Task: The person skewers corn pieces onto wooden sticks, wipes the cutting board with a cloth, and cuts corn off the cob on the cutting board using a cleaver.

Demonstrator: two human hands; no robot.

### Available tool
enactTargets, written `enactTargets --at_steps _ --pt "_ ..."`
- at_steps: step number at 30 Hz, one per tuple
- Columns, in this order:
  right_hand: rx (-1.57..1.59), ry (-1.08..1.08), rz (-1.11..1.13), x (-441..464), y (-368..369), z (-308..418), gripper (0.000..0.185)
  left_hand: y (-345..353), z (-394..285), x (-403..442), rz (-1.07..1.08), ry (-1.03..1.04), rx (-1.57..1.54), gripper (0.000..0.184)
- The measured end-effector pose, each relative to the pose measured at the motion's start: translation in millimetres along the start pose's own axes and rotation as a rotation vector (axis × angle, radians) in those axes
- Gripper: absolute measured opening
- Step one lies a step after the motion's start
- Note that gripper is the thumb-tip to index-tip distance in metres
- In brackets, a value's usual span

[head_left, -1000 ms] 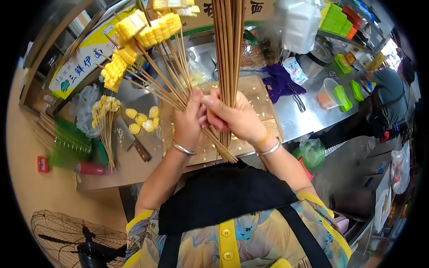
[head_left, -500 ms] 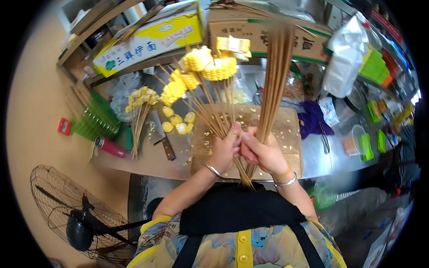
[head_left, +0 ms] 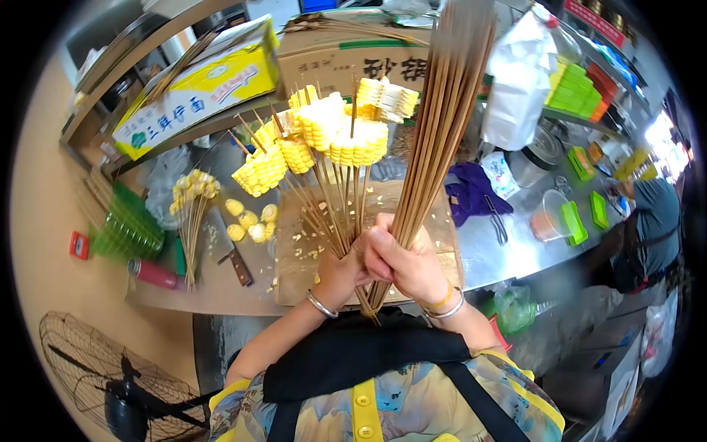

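My left hand (head_left: 340, 277) is closed round a fan of corn skewers, with yellow corn pieces (head_left: 358, 141) stuck near their upper ends. Pressed up beside it, my right hand (head_left: 407, 259) grips a thick bundle of bare wooden skewers (head_left: 442, 132) that leans up and to the right. The lower ends of both bunches cross below my hands. Under them lies a wooden cutting board (head_left: 294, 291) scattered with corn bits. To its left are several cut corn pieces (head_left: 249, 219), a knife (head_left: 236, 265) with a wooden handle, and another bunch of corn skewers (head_left: 193, 214).
A green basket (head_left: 132, 228) and a pink bottle (head_left: 152, 272) stand at left, above a black fan (head_left: 121, 376). Boxes (head_left: 199, 88) line the shelf behind. Right of the board are a purple cloth (head_left: 471, 193) and a plastic tub (head_left: 551, 215). Another person (head_left: 655, 221) is at far right.
The view has shifted right, so the counter appears further left. The corn skewers have come closer and fan out wider. Both hands keep their grips; a person has come into view at right.
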State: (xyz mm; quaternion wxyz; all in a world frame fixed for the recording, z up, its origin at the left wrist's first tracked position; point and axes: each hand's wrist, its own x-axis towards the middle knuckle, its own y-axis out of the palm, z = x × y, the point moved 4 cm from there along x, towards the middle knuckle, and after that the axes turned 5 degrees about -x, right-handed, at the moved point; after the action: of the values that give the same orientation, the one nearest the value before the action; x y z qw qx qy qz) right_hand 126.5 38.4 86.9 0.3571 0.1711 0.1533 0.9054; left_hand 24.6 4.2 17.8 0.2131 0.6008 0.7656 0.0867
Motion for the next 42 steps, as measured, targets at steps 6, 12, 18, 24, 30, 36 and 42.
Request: enactTargets --at_steps 6,12,18,24,30,36,42 --pt "-0.118 -0.656 -0.148 -42.8 -44.6 151.9 0.029 20.2 4.8 -11.5 0.141 0.043 -0.076 0.025" --pt "-0.881 0.111 -0.523 -81.2 -175.7 97.2 0.022 -24.0 -33.0 -5.6 0.114 0.273 -0.345 0.021" --pt "-1.589 0.540 -0.685 -108.4 -348.9 -63.8 0.031 -97.5 -47.8 -29.0 -0.195 0.436 -0.325 0.024" --pt "-1.738 0.519 -0.684 -55.1 -375.6 -99.4 0.034 -118.2 -38.8 -70.0 -0.470 0.520 -0.345 0.026" --pt "-1.885 0.236 -0.665 -55.5 -355.0 -101.1 0.041 -124.6 -39.1 -99.9 -0.632 0.573 -0.351 0.027" --pt "-1.577 -0.158 -0.567 -39.0 -287.8 -95.7 0.035 -133.6 -42.2 -94.9 -0.631 0.599 -0.350 0.029" --pt "-1.676 -0.047 -0.632 -2.0 -248.2 -138.6 0.043 -164.6 -48.2 -70.1 -0.423 0.534 -0.423 0.022"
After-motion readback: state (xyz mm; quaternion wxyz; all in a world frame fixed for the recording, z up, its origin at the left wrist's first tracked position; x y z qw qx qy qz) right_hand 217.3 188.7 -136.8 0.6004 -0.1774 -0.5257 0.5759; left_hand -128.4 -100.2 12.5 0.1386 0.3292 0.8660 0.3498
